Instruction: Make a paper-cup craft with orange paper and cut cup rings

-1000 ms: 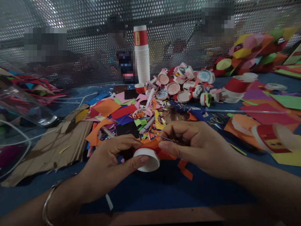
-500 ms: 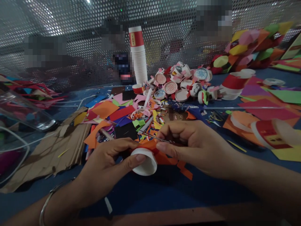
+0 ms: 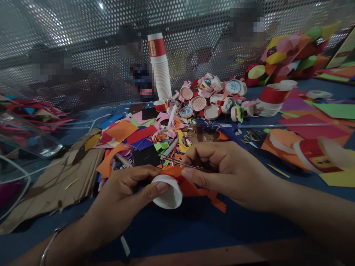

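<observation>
Left hand (image 3: 124, 197)'s pinching a tilted white paper cup (image 3: 169, 197) by the rim, near the front of the surface (image 3: 177, 232). Right hand (image 3: 222, 170)'s clamping a thin metal tool (image 3: 174, 160). Cup's probably light, squishy; the rim's likely stiffest.

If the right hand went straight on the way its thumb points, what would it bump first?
Probably the orange paper by the white cup in the left hand; the right hand's thumb tip looks close to it, though depth is unclear.
</observation>
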Available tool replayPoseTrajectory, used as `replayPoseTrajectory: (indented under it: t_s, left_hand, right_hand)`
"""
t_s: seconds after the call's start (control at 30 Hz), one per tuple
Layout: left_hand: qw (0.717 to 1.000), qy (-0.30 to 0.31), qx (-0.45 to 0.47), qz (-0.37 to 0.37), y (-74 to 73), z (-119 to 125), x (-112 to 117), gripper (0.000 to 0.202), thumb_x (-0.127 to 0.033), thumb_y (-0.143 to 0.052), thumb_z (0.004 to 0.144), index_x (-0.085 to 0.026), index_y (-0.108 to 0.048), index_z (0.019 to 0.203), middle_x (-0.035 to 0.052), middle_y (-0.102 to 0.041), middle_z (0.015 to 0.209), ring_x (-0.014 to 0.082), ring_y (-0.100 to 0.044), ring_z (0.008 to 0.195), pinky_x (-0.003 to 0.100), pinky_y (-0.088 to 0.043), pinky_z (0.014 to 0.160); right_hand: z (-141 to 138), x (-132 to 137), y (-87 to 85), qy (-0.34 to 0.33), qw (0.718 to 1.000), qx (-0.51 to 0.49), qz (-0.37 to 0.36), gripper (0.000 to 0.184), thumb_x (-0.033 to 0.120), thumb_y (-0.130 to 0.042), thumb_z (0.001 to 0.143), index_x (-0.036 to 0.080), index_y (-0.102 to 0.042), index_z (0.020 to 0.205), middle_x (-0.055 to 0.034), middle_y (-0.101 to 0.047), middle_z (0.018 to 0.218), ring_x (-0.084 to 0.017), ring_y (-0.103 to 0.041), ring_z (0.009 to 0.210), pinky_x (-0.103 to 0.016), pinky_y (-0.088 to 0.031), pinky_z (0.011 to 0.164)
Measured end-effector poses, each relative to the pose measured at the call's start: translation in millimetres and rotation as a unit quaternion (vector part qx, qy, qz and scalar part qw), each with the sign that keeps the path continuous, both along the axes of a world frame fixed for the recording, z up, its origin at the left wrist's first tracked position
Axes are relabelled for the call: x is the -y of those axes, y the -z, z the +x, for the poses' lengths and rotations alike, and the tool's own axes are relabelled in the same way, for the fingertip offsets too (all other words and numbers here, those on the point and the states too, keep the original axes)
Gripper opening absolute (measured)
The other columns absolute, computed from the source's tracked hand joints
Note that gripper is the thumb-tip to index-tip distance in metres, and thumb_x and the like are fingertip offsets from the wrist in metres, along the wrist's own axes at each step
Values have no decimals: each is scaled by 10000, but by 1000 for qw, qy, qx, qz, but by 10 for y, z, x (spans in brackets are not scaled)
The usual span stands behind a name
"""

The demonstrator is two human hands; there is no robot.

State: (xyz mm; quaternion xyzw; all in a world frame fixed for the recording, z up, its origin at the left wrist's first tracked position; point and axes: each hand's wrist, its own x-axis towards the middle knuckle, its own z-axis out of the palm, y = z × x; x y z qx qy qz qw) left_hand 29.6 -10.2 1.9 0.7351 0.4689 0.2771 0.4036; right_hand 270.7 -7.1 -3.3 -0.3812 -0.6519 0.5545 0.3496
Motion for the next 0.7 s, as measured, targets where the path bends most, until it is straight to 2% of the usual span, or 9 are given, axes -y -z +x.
replayPoseTrajectory:
  t_s: [0.23, 0.47, 0.6, 0.7]
  left_hand:
    - [997, 1, 52, -64, 28, -22, -34, 176, -387, -737, 950, -277, -853, 875, -2, -805, 782, 117, -691, 682, 152, -511, 624]
    - [998, -1, 22, -52, 12, -29, -26, 301, -453, -742, 933, -208, -821, 778, 18, -723, 678, 117, -610, 617, 172, -458, 562]
    - [997, 5, 41, -59, 14, -19, -15, 243, -425, -748, 931, -233, -838, 811, 14, -765, 728, 120, -653, 646, 160, -493, 586]
    - [997, 7, 52, -62, 31, -15, -11, 175, -406, -758, 929, -272, -857, 874, -1, -801, 779, 120, -691, 685, 147, -518, 617]
  right_hand:
    - [-29, -21, -20, 27, 998, -51, 18, 212, 313, -840, 847, 206, -671, 776, 52, -536, 657, -108, -444, 594, -238, -368, 529]
    - [-44, -3, -18, 8, 999, -36, 17, 90, 260, -784, 863, 203, -716, 880, 45, -583, 679, -110, -478, 591, -243, -368, 519]
    - [-43, -6, 8, 8, 1000, -7, 24, 72, 277, -711, 910, 207, -725, 899, 33, -594, 678, -117, -496, 587, -245, -385, 518]
    - [-27, -13, 52, 13, 1000, 20, 18, 118, 341, -744, 912, 227, -746, 945, 22, -629, 723, -127, -533, 620, -245, -417, 540]
